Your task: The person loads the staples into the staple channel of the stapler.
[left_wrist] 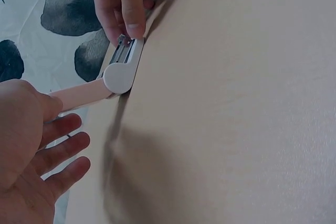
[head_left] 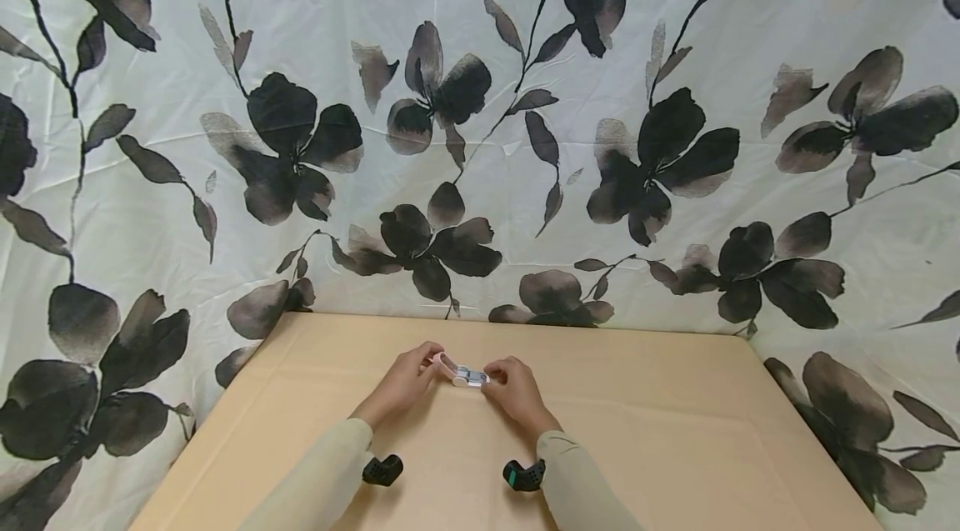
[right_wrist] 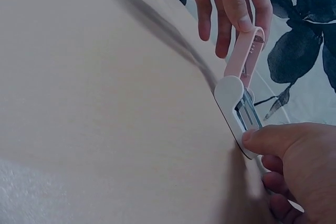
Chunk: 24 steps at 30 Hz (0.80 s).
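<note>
A floral curtain [head_left: 480, 122] with dark leaves hangs behind the tan table [head_left: 675, 431], and near the middle of that table a small pink and white stapler [head_left: 462, 371] lies swung open at its hinge. The left hand [head_left: 405, 385] pinches the raised pink top arm of the stapler, thumb on its tip and the other fingers loosely spread. The right hand [head_left: 517, 389] grips the white base, thumb pressed on its end beside the metal staple channel [right_wrist: 247, 113].

No readable text anywhere — views perhaps too blurred.
</note>
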Each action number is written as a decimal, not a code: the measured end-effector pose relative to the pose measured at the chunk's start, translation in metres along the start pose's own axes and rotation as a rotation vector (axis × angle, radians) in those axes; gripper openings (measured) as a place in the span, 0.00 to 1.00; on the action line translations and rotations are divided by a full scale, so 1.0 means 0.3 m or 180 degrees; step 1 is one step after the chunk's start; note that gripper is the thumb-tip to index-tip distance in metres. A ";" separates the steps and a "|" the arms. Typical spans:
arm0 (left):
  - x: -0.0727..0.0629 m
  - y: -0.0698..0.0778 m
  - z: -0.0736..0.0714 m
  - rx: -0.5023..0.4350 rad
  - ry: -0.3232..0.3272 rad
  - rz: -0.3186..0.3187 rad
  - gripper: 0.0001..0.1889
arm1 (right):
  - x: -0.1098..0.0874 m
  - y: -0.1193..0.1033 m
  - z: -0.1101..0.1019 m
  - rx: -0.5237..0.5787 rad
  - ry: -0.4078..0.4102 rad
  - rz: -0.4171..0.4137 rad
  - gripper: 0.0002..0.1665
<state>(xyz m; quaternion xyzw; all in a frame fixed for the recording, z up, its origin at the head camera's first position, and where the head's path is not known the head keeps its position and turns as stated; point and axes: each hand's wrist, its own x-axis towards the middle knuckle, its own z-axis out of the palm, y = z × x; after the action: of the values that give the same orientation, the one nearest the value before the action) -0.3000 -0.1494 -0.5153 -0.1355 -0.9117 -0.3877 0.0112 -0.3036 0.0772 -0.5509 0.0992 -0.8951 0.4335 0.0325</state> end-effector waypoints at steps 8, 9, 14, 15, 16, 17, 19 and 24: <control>-0.003 0.007 0.003 -0.0006 -0.0023 -0.0037 0.12 | 0.000 -0.001 0.004 -0.0071 -0.0019 0.0022 0.11; -0.003 0.007 0.004 0.0009 -0.0021 -0.0025 0.12 | 0.000 -0.001 0.004 -0.0078 -0.0018 0.0019 0.11; 0.003 0.004 0.004 0.0039 -0.0018 0.0036 0.12 | 0.004 -0.001 0.005 -0.0091 -0.0019 0.0048 0.10; 0.004 0.004 0.004 0.0035 -0.0017 0.0042 0.12 | 0.006 -0.001 0.005 -0.0089 -0.0024 0.0060 0.10; 0.005 0.005 0.003 0.0025 -0.0017 0.0041 0.11 | 0.007 0.000 0.006 -0.0089 -0.0029 0.0063 0.10; 0.005 0.006 0.003 0.0017 -0.0020 0.0035 0.11 | 0.008 0.000 0.006 -0.0087 -0.0031 0.0064 0.10; 0.005 0.010 0.004 -0.0008 -0.0032 0.0005 0.11 | 0.010 0.002 0.007 -0.0076 -0.0038 0.0064 0.10; 0.006 0.016 0.005 -0.0051 -0.0046 -0.0033 0.10 | 0.012 0.005 0.009 -0.0064 -0.0039 0.0051 0.10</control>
<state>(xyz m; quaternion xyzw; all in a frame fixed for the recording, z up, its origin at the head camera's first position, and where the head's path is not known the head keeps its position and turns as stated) -0.3005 -0.1445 -0.5128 -0.1337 -0.9093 -0.3940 0.0015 -0.3073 0.0755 -0.5531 0.0944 -0.9003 0.4241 0.0246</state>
